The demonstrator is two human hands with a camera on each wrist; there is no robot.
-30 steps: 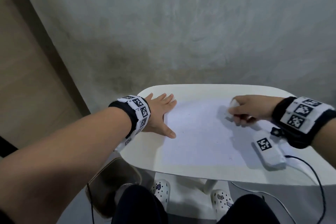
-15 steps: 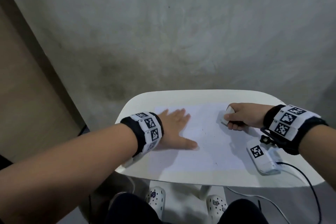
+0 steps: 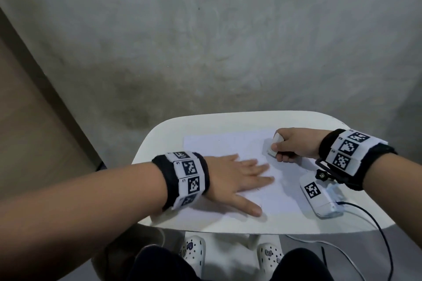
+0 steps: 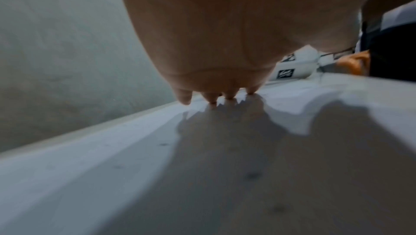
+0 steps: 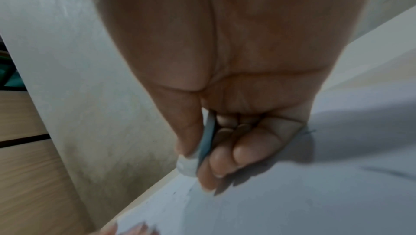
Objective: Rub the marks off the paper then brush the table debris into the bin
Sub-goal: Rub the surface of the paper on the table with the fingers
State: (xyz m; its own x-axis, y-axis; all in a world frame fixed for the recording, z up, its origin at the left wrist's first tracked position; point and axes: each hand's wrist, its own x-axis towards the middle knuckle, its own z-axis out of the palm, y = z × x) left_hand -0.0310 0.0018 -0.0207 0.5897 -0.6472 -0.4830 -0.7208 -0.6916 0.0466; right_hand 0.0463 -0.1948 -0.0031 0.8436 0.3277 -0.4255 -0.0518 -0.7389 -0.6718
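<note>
I am seated at a small white bench (image 3: 228, 122) with rounded corners, looking down at both my bare forearms. A white sheet of paper (image 3: 219, 146) lies flat on the bench top, covering most of its middle.

My left hand (image 3: 237, 178) lies palm down on the near left part of the paper, fingers straight and slightly spread, thumb angled toward me, pressing the sheet flat. In the left wrist view the fingertips (image 4: 185, 97) touch the surface and cast a dark shadow toward the camera.

My right hand (image 3: 294, 145) is at the far right part of the paper, its grip curled and pinching a small white eraser (image 3: 275, 147). In the right wrist view the eraser (image 5: 188, 165) sits between my thumb and curled fingers, its lower end touching the paper beside faint dark specks.

A few tiny dark marks show on the paper near my left thumb.

Both wrists wear black bands with white panels printed in black square codes. A small white device (image 3: 320, 198) with one such code hangs below my right wrist over the bench, with a dark cable (image 3: 376, 223) running off the near right edge.

Under the bench I see my dark trouser knees and white clogs (image 3: 193, 250) on the floor. Behind the bench is a mottled grey wall (image 3: 228, 41).
</note>
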